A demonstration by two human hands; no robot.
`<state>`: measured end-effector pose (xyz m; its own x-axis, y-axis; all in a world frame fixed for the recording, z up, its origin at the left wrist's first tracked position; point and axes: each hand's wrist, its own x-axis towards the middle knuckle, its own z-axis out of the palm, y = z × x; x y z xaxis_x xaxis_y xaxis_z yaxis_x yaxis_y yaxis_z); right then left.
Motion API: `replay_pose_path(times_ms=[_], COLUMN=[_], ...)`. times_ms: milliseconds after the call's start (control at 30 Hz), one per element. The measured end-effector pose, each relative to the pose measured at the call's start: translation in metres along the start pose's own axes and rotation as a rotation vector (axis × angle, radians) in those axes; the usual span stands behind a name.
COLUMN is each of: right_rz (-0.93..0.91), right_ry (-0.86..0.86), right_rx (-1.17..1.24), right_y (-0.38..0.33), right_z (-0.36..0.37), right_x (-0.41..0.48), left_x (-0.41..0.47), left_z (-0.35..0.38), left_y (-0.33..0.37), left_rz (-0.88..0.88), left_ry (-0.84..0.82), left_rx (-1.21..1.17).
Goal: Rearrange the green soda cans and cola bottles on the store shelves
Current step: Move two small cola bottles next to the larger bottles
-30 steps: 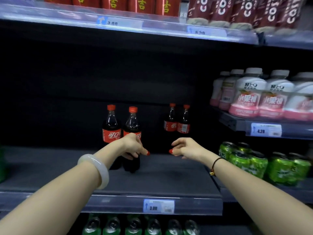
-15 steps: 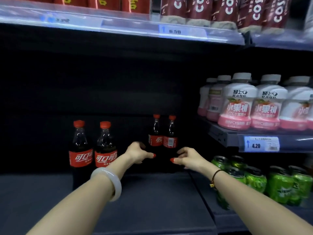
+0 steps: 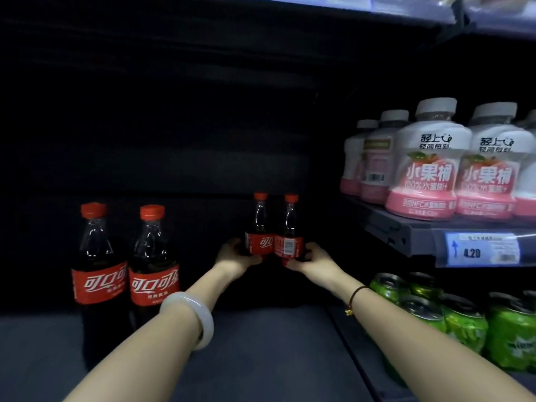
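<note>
Two small cola bottles stand side by side at the back of the dark shelf (image 3: 261, 343). My left hand (image 3: 236, 258) grips the left small bottle (image 3: 259, 227) around its base. My right hand (image 3: 311, 259) grips the right small bottle (image 3: 290, 230) the same way. Two larger cola bottles, the left one (image 3: 97, 262) and the right one (image 3: 152, 265), stand upright on the left of the shelf, beside my left forearm. Several green soda cans (image 3: 464, 326) sit on the lower right shelf, under my right forearm.
White and pink juice bottles (image 3: 426, 166) fill the upper right shelf, above a 4.20 price tag (image 3: 481, 250). A shelf divider edge (image 3: 353, 352) separates the cola shelf from the cans. The shelf back is dark.
Both hands reached further back and closed around the two small cola bottles. The view moved closer and lower into the shelf.
</note>
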<state>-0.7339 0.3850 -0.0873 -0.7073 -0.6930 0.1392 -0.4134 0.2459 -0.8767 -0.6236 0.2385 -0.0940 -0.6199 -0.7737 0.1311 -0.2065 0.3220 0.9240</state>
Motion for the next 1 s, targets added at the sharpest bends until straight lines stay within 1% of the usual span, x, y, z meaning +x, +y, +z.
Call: replay_pose_path(times_ms=[100,333,533,767,867,1000], right_rz=[-0.02,-0.057,-0.078,-0.031,-0.014,0.009], right_ry=[0.014,0.026,0.038,0.021,0.01,-0.007], right_rx=[0.03,0.1,0.035,0.004,0.037,0.07], right_y=[0.001,0.008,0.005,-0.002,-0.007,-0.012], right_z=[0.003,0.011,0.011,0.008,0.007,0.003], right_x=[0.006,0.011,0.008,-0.006,-0.015,-0.034], left_x=[0.009,0.012,0.011,-0.008,-0.017,-0.036], left_z=[0.002,0.011,0.01,0.004,-0.002,-0.008], left_y=[-0.005,-0.011,-0.014,-0.007,-0.002,0.003], left_rz=[-0.008,0.036,0.082,0.11,0.105,0.113], left_ry=[-0.012,-0.028,-0.039,-0.061,-0.085,-0.081], left_rx=[-0.025,-0.047,-0.038,-0.024,-0.058,-0.037])
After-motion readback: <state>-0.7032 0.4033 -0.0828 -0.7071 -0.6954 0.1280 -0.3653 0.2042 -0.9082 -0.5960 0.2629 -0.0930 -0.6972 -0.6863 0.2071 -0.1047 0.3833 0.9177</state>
